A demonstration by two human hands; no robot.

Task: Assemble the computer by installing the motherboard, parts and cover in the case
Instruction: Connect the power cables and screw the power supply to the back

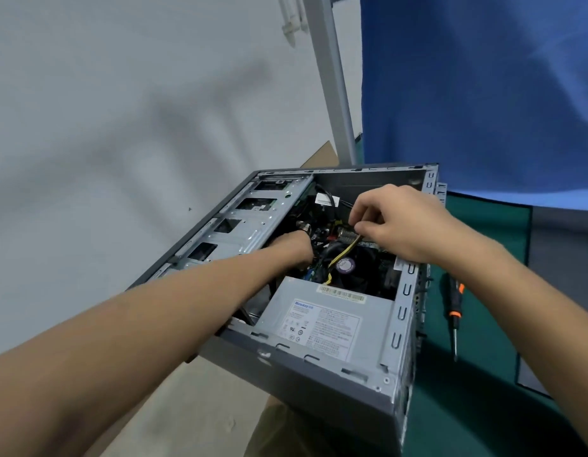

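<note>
The grey computer case [322, 377] lies open on its side at the table's edge. Inside it sit a grey power supply [322, 321], a metal drive cage [249, 222] and the CPU fan [347, 265] with a purple label on the motherboard. My left hand [292, 249] reaches deep into the case beside the drive cage; its fingers are hidden among black cables. My right hand [401, 222] hovers over the board and pinches a yellow and black cable [343, 253] that runs across the fan.
A black and orange screwdriver [455, 308] lies on the green mat [477, 374] to the right of the case. A blue cloth [484, 94] hangs behind. A grey post [335, 94] stands at the back. The floor lies below on the left.
</note>
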